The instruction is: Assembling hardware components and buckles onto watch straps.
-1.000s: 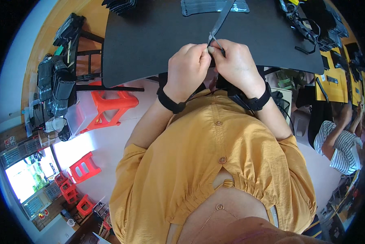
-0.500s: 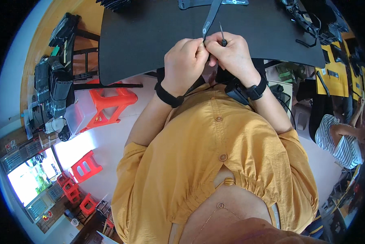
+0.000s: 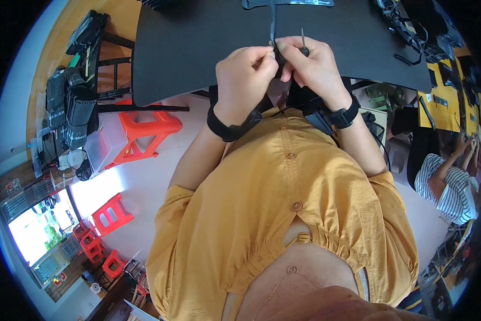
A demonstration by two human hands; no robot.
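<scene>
Close together over the near edge of the black table, both hands work at the end of a narrow dark strap. My left hand is closed, its thumb and forefinger pinching that end. My right hand is closed too, with thumb and forefinger at the same end. A thin awl-like tool with a black handle is held in it, the metal tip pointing up and away. The strap's exact end is hidden by the fingers. Farther off lies a wider dark strap piece with pale print.
Black straps and cords are heaped at the table's far right. Bundles of black straps hang at the left beside a red stool and a clear bin. To the right, a person in a striped top sits near yellow tables.
The strap has swung from slanting to nearly upright. My right hand and the tool have shifted slightly right and farther away; my left hand stays almost in place.
</scene>
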